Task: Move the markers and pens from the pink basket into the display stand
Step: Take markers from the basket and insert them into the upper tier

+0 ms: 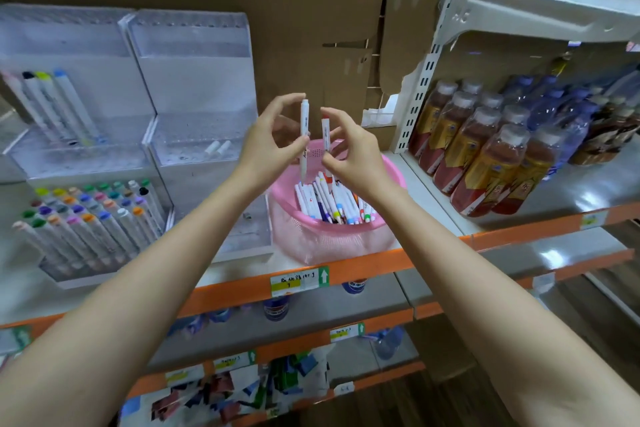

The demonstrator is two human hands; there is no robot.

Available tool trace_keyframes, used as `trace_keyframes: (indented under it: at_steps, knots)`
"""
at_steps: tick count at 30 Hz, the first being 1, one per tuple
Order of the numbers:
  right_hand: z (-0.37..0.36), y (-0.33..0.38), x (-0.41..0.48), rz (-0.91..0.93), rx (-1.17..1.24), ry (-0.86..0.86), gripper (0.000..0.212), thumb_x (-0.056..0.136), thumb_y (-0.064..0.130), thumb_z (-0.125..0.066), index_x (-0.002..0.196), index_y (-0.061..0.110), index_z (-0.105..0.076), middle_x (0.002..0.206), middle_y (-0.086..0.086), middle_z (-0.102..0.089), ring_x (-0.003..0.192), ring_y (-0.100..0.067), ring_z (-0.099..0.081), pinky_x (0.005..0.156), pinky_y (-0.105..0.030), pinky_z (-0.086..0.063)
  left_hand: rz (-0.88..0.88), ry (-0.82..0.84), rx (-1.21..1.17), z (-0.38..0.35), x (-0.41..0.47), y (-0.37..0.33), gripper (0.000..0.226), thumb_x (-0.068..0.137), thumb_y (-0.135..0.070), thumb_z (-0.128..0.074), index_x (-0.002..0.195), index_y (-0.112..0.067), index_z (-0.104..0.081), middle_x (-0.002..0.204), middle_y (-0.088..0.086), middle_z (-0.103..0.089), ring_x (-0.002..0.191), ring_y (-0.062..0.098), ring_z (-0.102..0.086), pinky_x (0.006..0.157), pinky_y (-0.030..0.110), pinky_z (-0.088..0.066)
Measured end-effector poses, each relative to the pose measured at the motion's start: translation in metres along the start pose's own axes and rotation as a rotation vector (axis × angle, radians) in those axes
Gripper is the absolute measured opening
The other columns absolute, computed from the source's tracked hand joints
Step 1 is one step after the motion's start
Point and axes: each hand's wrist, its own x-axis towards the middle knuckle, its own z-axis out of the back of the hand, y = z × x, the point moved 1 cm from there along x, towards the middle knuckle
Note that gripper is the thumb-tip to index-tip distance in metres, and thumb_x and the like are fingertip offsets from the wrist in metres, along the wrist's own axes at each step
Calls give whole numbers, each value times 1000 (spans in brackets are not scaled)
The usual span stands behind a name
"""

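Note:
A pink basket [322, 239] on the shelf holds several white pens with coloured ends [332, 204]. Above it my left hand [273, 142] pinches a white pen [304, 128], held upright. Just to its right, my right hand [349, 152] pinches a white pen with a red cap [325, 137], also upright. Left of the basket stand two clear tiered display stands. The left display stand [72, 135] carries several markers on its upper tier and many on the lower one. The right display stand [197, 104] holds two white pieces on its middle tier.
Bottled drinks [485, 156] fill the neighbouring shelf at right behind a white perforated upright [420, 80]. Brown cardboard [277, 10] backs the shelf. The orange shelf edge [346, 270] carries price labels; lower shelves hold bottles and packets.

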Motion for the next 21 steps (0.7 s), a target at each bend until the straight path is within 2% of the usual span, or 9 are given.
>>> trace_keyframes:
  at_steps: [2, 3, 5, 8, 10, 14, 17, 21]
  knots:
    - [-7, 16, 8, 56, -4, 21, 67, 74, -4, -61, 135, 20, -50, 85, -1, -61, 72, -13, -62, 69, -26, -55, -7, -28, 22, 16, -1, -3, 54, 82, -6, -68, 128, -27, -51, 92, -15, -63, 81, 7, -64, 71, 29, -56]
    - [-11, 24, 11, 80, -6, 32, 67, 73, -4, -61, 134, 19, -50, 83, 0, -60, 73, -14, -62, 70, -28, -55, 1, -34, 28, 26, -2, -4, 54, 82, -7, -68, 127, -31, -51, 95, -16, -63, 82, 9, -66, 71, 33, -57]
    - [-20, 39, 18, 123, 5, 47, 66, 72, -3, -60, 133, 19, -51, 81, 1, -59, 73, -16, -63, 71, -34, -55, 34, -41, 40, 45, -3, -4, 53, 82, -12, -68, 124, -38, -50, 93, -8, -66, 79, 16, -69, 72, 44, -59]
    - [-38, 61, 30, 172, 14, 55, 63, 72, 1, -61, 131, 20, -52, 76, 5, -56, 68, -15, -61, 69, -38, -55, 50, -82, 94, 75, -6, -4, 50, 82, -15, -68, 121, -40, -49, 90, 2, -67, 73, 17, -69, 69, 45, -59]
    - [-51, 76, 37, 198, 31, 71, 63, 72, 0, -62, 131, 19, -52, 78, 3, -56, 66, -15, -59, 67, -35, -55, 56, -114, 123, 96, -8, -4, 49, 83, -15, -68, 122, -37, -48, 90, 3, -66, 72, 16, -69, 67, 44, -59]
    - [-74, 105, 50, 273, 54, 114, 64, 74, -4, -66, 133, 17, -50, 81, 6, -54, 67, -11, -59, 62, -21, -53, 91, -161, 166, 137, -12, 3, 47, 85, -16, -67, 121, -37, -47, 89, 2, -62, 72, 19, -69, 66, 44, -59]
    - [-90, 127, 60, 317, 64, 130, 65, 75, -5, -66, 134, 16, -49, 80, 10, -49, 65, -10, -57, 62, -23, -52, 105, -203, 142, 165, -10, 5, 44, 87, -13, -65, 122, -33, -47, 88, 4, -60, 70, 20, -69, 63, 43, -60]
    - [-113, 151, 78, 338, 70, 128, 62, 78, -5, -65, 134, 13, -48, 79, 14, -46, 62, -3, -55, 62, -23, -53, 78, -252, 143, 197, -7, 2, 40, 90, -11, -62, 124, -26, -46, 87, 4, -58, 75, 19, -67, 60, 31, -59]
